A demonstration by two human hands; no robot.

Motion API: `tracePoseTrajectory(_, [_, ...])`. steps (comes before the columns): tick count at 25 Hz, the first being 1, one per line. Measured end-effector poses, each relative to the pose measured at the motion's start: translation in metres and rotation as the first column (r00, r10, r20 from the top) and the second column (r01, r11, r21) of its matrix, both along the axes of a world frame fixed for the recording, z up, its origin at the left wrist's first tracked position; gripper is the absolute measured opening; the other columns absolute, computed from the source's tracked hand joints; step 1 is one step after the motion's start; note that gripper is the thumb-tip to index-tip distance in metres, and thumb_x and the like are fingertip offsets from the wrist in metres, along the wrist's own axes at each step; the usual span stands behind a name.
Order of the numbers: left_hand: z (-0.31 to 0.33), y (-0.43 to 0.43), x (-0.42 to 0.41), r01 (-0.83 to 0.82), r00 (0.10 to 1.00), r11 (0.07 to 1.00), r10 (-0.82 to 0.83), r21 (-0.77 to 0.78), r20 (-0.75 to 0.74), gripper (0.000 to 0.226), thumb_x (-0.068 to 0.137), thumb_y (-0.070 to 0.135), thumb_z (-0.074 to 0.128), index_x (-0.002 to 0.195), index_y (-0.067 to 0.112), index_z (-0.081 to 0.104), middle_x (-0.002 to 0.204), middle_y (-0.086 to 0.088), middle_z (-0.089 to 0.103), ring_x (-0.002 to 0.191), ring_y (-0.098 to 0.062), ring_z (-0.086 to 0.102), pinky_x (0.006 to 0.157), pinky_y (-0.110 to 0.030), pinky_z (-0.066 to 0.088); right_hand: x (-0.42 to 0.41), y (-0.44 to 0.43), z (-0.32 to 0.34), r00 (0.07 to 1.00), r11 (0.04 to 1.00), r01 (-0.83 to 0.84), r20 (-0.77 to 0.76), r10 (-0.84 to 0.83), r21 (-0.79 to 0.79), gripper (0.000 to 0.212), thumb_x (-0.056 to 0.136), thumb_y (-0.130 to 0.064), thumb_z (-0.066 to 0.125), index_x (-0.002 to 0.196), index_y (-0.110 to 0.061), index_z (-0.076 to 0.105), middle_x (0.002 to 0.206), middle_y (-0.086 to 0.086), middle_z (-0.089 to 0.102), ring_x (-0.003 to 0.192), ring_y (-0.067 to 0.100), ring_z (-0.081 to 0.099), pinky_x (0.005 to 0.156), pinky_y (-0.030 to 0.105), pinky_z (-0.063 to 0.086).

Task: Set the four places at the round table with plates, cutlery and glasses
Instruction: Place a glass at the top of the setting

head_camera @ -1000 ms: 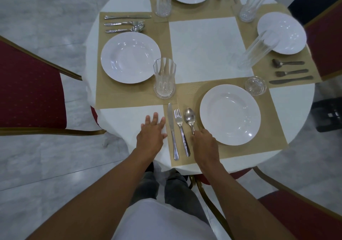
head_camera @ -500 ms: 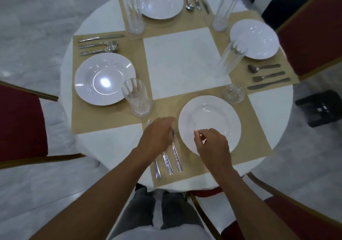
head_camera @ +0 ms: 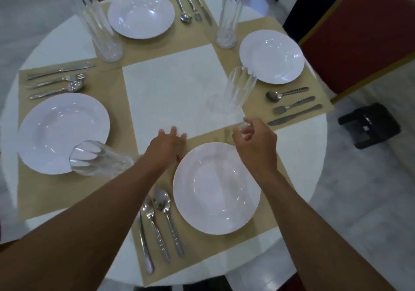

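At centre right of the frame, the right hand (head_camera: 254,143) has its fingers curled round a small glass (head_camera: 243,127), of which only a sliver shows. Whether it is a tumbler or a dish cannot be told. It sits just above the upper right rim of the near plate (head_camera: 216,188), at the far edge of the near placemat (head_camera: 224,243).

Left of it, at frame centre, the left hand (head_camera: 167,145) is spread, fingers extended, holding nothing. It lies over the mat's far edge where that edge meets the white tabletop (head_camera: 179,93). Contact with the cloth cannot be confirmed.

Judgement: the step in hand is seating this glass at the near place.
- Keep it upright.
- Set it down wholly on the mat, clear of the plate rim.
- Keep the knuckles away from the tall glass (head_camera: 240,88) standing just above the hand, which could be knocked over.

Pose: both forearms reach in from the lower frame either side of the near plate. The right wrist is bent inward and the left is flat and low.

Below the left forearm, the knife (head_camera: 144,245), fork (head_camera: 157,230) and spoon (head_camera: 167,212) lie parallel, just left of the near plate.

The other three places each show a plate, cutlery and a glass.
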State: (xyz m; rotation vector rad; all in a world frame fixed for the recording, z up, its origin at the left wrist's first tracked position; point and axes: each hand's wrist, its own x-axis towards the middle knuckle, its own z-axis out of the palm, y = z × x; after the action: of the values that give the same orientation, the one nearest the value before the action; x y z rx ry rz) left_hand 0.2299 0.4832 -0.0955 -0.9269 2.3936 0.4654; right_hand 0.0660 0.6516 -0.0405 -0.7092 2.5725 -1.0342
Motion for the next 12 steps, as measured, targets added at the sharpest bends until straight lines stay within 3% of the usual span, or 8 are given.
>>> tracePoseTrajectory(3, [0.000,0.000,-0.004,0.033,0.998,0.999,-0.030,-0.035,0.063,0.074,0.091,0.023,0.059,0.155,0.033,0.023,0.164,0.000,0.013,0.142,-0.034,0.026,0.101,-0.038,0.044,-0.024,-0.036,-0.002,0.993,0.999,0.037,0.110,-0.039,0.021,0.078,0.081,-0.043,0.077,0.145,-0.021,0.040,0.130,0.001,0.054,0.116,0.018,0.055,0.097,0.039,0.049])
tracePoseTrajectory(5, [0.000,0.000,-0.006,0.038,0.997,0.998,-0.034,-0.048,0.075,0.073,0.090,0.026,0.061,0.154,0.032,0.026,0.161,-0.001,0.017,0.137,-0.032,0.031,0.098,-0.038,0.047,-0.034,-0.056,-0.007,0.989,0.999,0.051,0.141,-0.051,0.008,0.089,0.077,-0.045,0.081,0.147,-0.020,0.033,0.138,0.002,0.046,0.123,0.018,0.050,0.099,0.037,0.047])
tracePoseTrajectory(9, [-0.003,-0.001,-0.008,0.041,0.995,0.998,-0.036,-0.056,0.095,0.075,0.086,0.031,0.066,0.151,0.032,0.030,0.156,-0.001,0.024,0.125,-0.031,0.039,0.086,-0.034,0.049,-0.047,-0.074,-0.019,0.993,0.998,0.062,0.101,-0.060,-0.014,0.072,0.080,-0.041,0.080,0.135,-0.014,0.042,0.130,0.002,0.050,0.118,0.024,0.053,0.098,0.043,0.050])
tracePoseTrajectory(12, [-0.003,-0.002,-0.008,0.036,0.997,0.998,-0.032,-0.052,0.075,0.075,0.083,0.031,0.069,0.149,0.031,0.034,0.153,-0.002,0.029,0.120,-0.030,0.042,0.083,-0.034,0.049,-0.052,-0.070,-0.016,0.995,0.995,0.070,0.082,-0.064,-0.067,0.059,0.077,-0.041,0.081,0.122,-0.020,0.050,0.118,0.000,0.060,0.106,0.022,0.062,0.088,0.044,0.057])
